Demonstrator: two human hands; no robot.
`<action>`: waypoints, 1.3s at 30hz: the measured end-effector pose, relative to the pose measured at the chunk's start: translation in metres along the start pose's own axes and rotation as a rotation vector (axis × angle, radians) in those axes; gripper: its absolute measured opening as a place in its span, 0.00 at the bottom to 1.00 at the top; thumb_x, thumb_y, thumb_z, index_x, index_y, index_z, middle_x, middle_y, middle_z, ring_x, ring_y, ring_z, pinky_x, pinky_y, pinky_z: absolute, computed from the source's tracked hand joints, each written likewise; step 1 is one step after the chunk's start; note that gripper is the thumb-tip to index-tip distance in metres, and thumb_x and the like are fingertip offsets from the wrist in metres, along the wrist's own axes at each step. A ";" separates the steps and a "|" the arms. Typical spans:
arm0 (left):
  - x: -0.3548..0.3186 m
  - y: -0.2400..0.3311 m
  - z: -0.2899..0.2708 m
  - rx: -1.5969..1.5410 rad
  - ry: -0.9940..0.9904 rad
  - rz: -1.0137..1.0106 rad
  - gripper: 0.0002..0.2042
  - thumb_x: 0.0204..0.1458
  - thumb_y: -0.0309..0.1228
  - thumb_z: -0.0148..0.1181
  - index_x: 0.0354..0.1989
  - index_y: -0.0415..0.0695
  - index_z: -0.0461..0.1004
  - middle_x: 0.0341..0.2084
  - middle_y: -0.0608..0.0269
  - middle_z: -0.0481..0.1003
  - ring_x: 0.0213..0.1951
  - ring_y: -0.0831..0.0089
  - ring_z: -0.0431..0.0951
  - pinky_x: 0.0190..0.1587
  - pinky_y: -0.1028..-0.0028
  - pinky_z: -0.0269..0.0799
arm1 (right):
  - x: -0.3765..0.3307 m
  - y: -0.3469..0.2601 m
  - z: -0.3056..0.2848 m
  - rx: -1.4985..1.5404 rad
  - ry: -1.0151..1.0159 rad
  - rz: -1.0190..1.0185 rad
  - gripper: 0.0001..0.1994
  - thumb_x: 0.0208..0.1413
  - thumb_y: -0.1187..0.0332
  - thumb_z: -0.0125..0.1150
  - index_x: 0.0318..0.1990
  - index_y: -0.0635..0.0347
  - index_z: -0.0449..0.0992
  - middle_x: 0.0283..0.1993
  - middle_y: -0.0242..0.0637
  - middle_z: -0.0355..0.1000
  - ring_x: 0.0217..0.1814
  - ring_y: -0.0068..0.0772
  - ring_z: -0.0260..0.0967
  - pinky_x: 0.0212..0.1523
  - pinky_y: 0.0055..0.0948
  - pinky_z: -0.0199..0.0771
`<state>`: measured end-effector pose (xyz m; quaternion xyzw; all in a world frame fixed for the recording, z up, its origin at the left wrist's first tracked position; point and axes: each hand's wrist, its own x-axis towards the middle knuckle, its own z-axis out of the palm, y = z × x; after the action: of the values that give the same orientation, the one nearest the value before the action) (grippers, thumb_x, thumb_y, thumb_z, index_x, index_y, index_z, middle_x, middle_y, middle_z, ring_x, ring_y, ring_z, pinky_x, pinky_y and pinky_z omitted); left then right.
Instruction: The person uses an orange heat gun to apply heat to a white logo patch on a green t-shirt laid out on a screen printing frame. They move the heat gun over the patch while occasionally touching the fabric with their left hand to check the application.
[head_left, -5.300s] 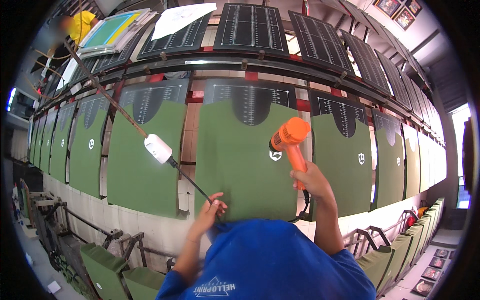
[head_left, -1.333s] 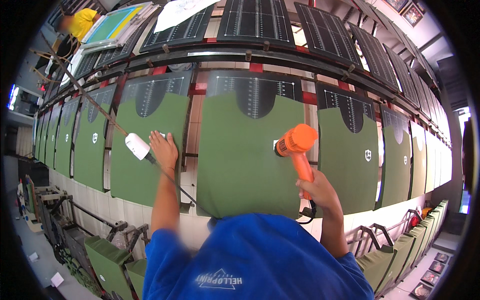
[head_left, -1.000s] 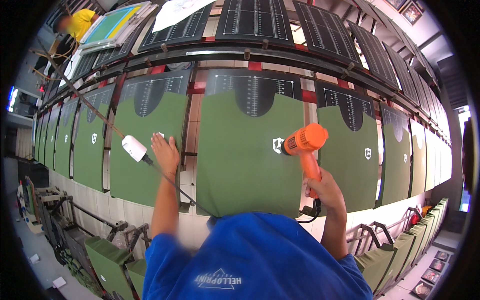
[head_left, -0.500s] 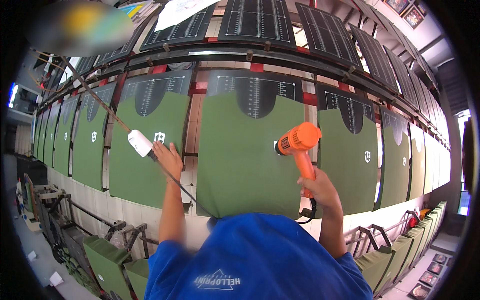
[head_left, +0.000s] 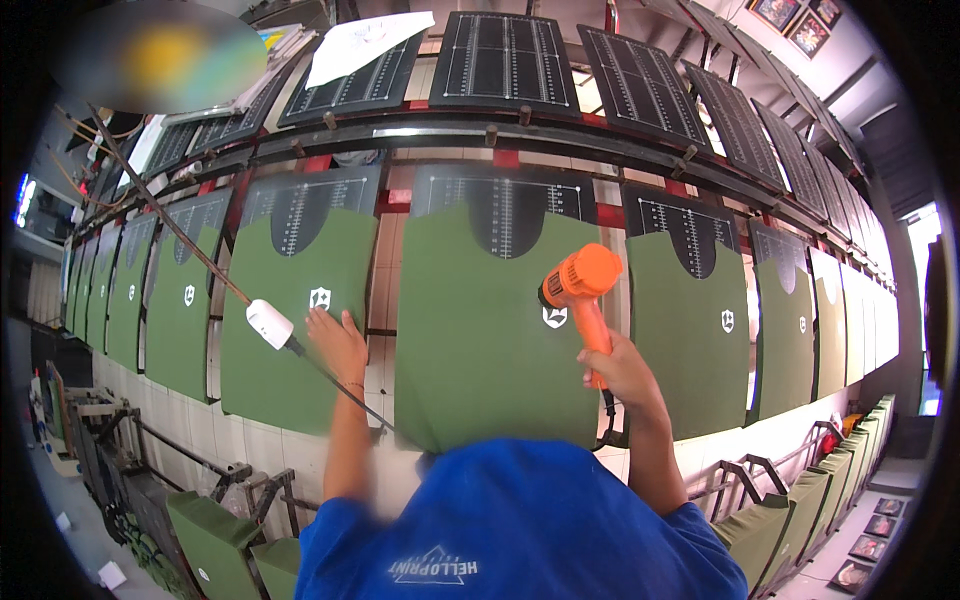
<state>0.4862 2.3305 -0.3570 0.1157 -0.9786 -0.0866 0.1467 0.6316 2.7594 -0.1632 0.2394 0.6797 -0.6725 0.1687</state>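
Note:
My right hand (head_left: 626,370) is wrapped round the handle of an orange heat gun (head_left: 586,277). Its dark nozzle is over the middle green fabric piece (head_left: 475,345), close to a white shield print (head_left: 555,318) that it partly covers. My left hand (head_left: 338,345) lies with fingers stretched on the neighbouring green fabric piece (head_left: 265,365), its fingertips just below another white shield print (head_left: 319,298). Both pieces lie on black boards with white ruler marks, which show at the neckline cutouts. A white socket (head_left: 269,324) on a cable hangs near my left hand.
A long pole (head_left: 180,230) slants down to the socket from the upper left. More boards with green fabric stretch away to both sides. Behind a metal rail (head_left: 430,131), bare black boards (head_left: 503,60) form another row, one carrying a white sheet (head_left: 365,45). Fabric-covered boards (head_left: 215,535) also stand behind me.
The heat gun has shifted slightly left in view, and more of the shield print beside its nozzle shows. My left hand stays on the left fabric. The whole view has tilted a little.

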 end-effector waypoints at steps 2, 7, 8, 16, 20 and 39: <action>-0.006 0.001 -0.002 -0.033 0.003 0.037 0.28 0.68 0.40 0.43 0.67 0.26 0.57 0.68 0.37 0.57 0.69 0.41 0.55 0.70 0.49 0.49 | -0.005 0.003 0.001 -0.041 -0.013 0.002 0.18 0.55 0.68 0.61 0.49 0.69 0.68 0.30 0.31 0.67 0.26 0.22 0.68 0.28 0.25 0.73; -0.028 -0.016 -0.008 -0.423 -0.079 -0.033 0.29 0.69 0.44 0.41 0.67 0.30 0.58 0.67 0.36 0.58 0.70 0.41 0.53 0.72 0.51 0.46 | -0.031 0.003 -0.012 -0.088 -0.075 0.072 0.17 0.54 0.68 0.61 0.48 0.69 0.67 0.30 0.32 0.68 0.26 0.22 0.69 0.29 0.26 0.73; -0.037 -0.031 -0.005 -0.596 -0.034 -0.071 0.29 0.69 0.46 0.41 0.66 0.31 0.60 0.67 0.37 0.59 0.71 0.42 0.54 0.72 0.51 0.46 | -0.032 0.000 -0.010 -0.085 -0.078 0.066 0.18 0.54 0.67 0.60 0.48 0.69 0.67 0.29 0.32 0.68 0.26 0.22 0.70 0.29 0.26 0.73; -0.102 0.034 -0.116 -2.027 -0.643 -0.497 0.36 0.63 0.64 0.37 0.51 0.39 0.73 0.48 0.49 0.75 0.48 0.59 0.76 0.55 0.58 0.72 | -0.011 0.016 -0.012 0.069 0.001 -0.063 0.19 0.55 0.66 0.61 0.49 0.69 0.67 0.31 0.33 0.69 0.27 0.22 0.70 0.29 0.26 0.74; -0.154 0.062 -0.140 -1.787 -0.910 -0.240 0.31 0.66 0.59 0.39 0.43 0.39 0.74 0.46 0.48 0.76 0.47 0.57 0.77 0.55 0.57 0.73 | -0.017 0.015 -0.014 0.057 -0.137 -0.071 0.21 0.55 0.66 0.63 0.51 0.70 0.67 0.33 0.33 0.69 0.27 0.22 0.70 0.30 0.26 0.74; -0.391 0.406 -0.210 -1.981 -1.401 -0.159 0.27 0.65 0.51 0.47 0.44 0.33 0.77 0.48 0.41 0.74 0.53 0.47 0.77 0.64 0.45 0.67 | -0.128 0.116 -0.401 0.540 -0.104 0.062 0.21 0.60 0.72 0.54 0.60 0.62 0.61 0.33 0.35 0.71 0.31 0.25 0.73 0.21 0.25 0.74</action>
<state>0.8325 2.7890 -0.1810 -0.0587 -0.3460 -0.8492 -0.3946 0.8385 3.1438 -0.1738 0.2618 0.4584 -0.8353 0.1538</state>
